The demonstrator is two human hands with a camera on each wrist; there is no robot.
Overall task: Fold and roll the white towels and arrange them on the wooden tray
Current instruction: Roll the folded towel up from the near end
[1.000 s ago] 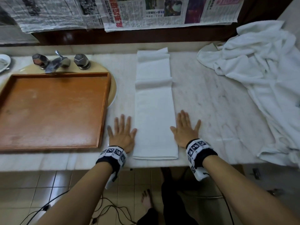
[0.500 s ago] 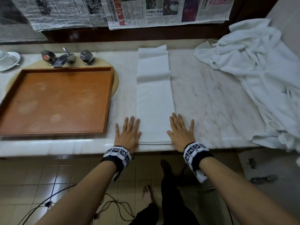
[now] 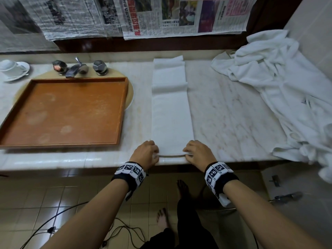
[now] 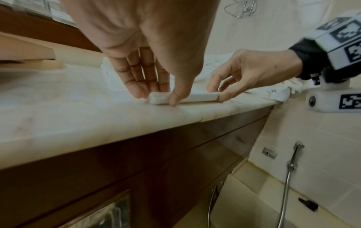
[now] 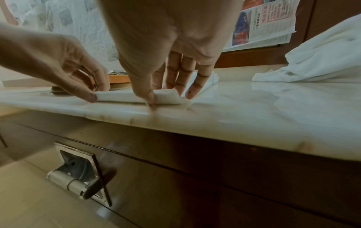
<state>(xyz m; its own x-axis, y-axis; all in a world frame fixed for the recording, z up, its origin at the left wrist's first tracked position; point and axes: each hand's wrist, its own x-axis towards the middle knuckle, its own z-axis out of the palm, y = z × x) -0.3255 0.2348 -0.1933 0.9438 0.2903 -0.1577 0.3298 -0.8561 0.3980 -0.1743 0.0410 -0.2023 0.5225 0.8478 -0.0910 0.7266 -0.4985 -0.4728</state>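
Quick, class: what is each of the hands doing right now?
Left hand: pinches the near left corner of the folded towel.
Right hand: pinches the near right corner of the same towel.

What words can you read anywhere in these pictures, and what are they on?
Newspapers hung on the wall: red and black headlines and columns of print, too small and blurred to read.
Wristbands: black-and-white square code patterns, no words or numbers.
Folded towel, wooden tray, counter: no writing.
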